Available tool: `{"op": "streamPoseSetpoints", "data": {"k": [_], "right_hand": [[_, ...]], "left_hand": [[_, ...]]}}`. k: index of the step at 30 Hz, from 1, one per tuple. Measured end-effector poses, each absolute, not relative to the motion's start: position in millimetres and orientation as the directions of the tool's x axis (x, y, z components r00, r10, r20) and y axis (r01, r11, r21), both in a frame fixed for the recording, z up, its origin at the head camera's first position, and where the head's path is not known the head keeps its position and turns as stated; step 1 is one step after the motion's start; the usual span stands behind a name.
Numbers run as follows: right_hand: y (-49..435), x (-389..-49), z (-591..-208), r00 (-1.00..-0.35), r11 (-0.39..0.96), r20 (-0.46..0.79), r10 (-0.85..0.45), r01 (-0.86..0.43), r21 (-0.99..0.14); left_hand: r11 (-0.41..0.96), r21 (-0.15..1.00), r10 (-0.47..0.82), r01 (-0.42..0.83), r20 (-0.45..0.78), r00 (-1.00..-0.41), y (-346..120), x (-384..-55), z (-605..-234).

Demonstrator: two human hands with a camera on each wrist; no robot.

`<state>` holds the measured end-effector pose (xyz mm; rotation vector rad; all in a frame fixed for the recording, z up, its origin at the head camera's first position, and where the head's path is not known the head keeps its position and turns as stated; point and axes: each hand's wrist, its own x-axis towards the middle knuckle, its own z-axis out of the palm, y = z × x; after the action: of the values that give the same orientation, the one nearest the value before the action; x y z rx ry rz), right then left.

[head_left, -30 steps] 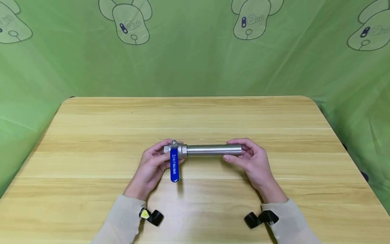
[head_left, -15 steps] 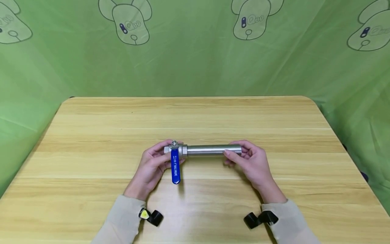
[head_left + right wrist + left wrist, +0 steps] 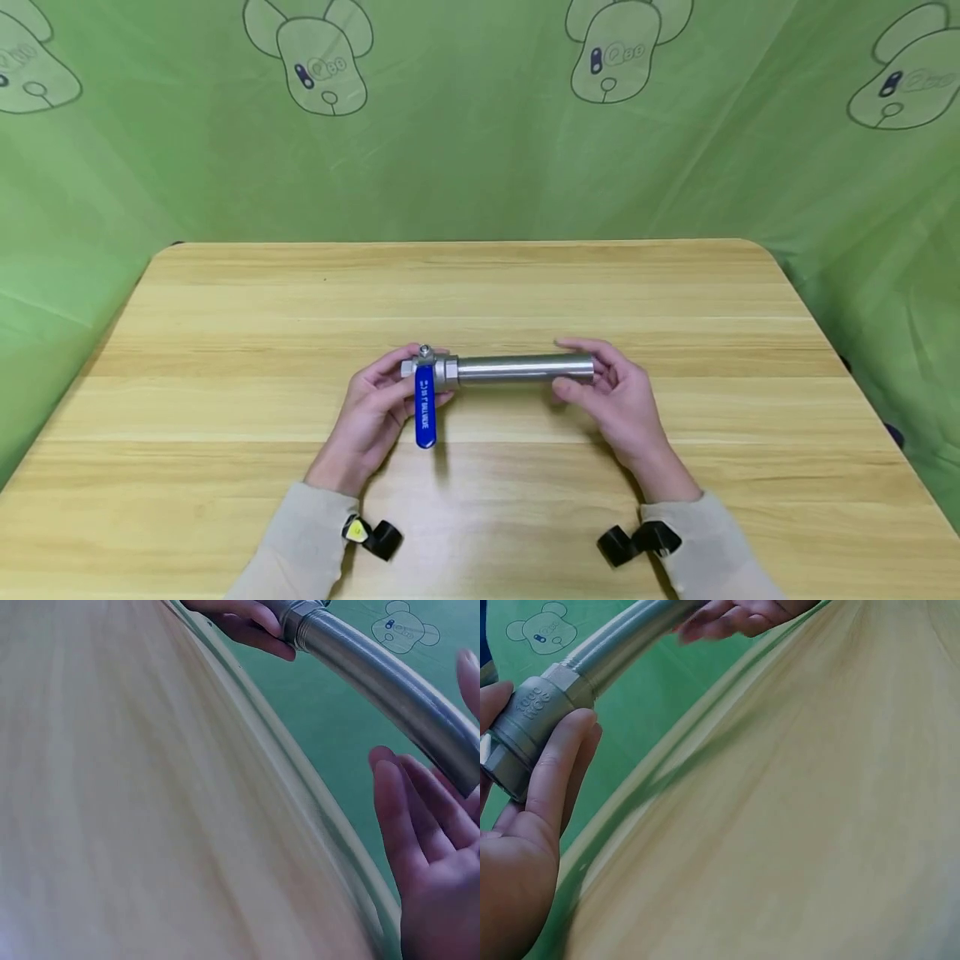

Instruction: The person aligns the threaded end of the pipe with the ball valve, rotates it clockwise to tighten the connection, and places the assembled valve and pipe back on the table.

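My left hand (image 3: pixel 375 408) grips a metal ball valve (image 3: pixel 447 372) by its body, with the fingers curled round it in the left wrist view. The valve's blue lever handle (image 3: pixel 425 408) points toward me. A straight steel pipe (image 3: pixel 525 367) runs level to the right from the valve, its threaded end (image 3: pixel 303 634) entering the valve's hex end. Around the pipe's free end, my right hand (image 3: pixel 626 408) is spread. In the right wrist view its fingers (image 3: pixel 397 817) stand apart from the pipe, and the thumb is off it too.
Both hands hold the parts above a wooden table (image 3: pixel 480 292). Green cloth (image 3: pixel 465 150) with printed bear heads hangs behind and at both sides. Black wrist devices (image 3: pixel 382 540) sit on both sleeves.
Half a second ago my right thumb lay on the pipe; now the thumb and fingers have spread off it. The valve and pipe have barely shifted, still in my left hand.
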<state>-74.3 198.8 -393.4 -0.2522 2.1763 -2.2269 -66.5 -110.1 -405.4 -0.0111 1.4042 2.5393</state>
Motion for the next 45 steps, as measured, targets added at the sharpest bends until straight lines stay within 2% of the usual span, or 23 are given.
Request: {"op": "streamPoseSetpoints", "data": {"k": [4,8,22,31,45], "right_hand": [[198.9,-74.8,-396.0,-0.963,-0.14,0.193,-0.188,-0.169,-0.976],[199.1,-74.7,-397.5,-0.962,-0.179,0.209,-0.174,-0.178,-0.968],[198.6,-75.2,-393.2,-0.995,-0.042,0.058,-0.087,-0.055,-0.998],[198.5,-75.3,-393.2,-0.993,-0.073,0.036,-0.115,-0.027,-0.997],[195.6,-74.3,-390.0,-0.996,-0.052,-0.024,-0.085,0.028,-0.998]], "left_hand": [[-0.52,0.828,0.184,-0.211,-0.133,-0.974,-110.2,-66.7,-406.2],[-0.521,0.825,0.185,-0.216,-0.138,-0.973,-110.2,-66.8,-406.2],[-0.511,0.829,0.187,-0.227,-0.15,-0.971,-109.9,-67.8,-404.6],[-0.517,0.827,0.198,-0.221,-0.135,-0.971,-110.1,-67.4,-405.3],[-0.495,0.844,0.206,-0.205,-0.115,-0.972,-109.6,-67.1,-406.0]]}}
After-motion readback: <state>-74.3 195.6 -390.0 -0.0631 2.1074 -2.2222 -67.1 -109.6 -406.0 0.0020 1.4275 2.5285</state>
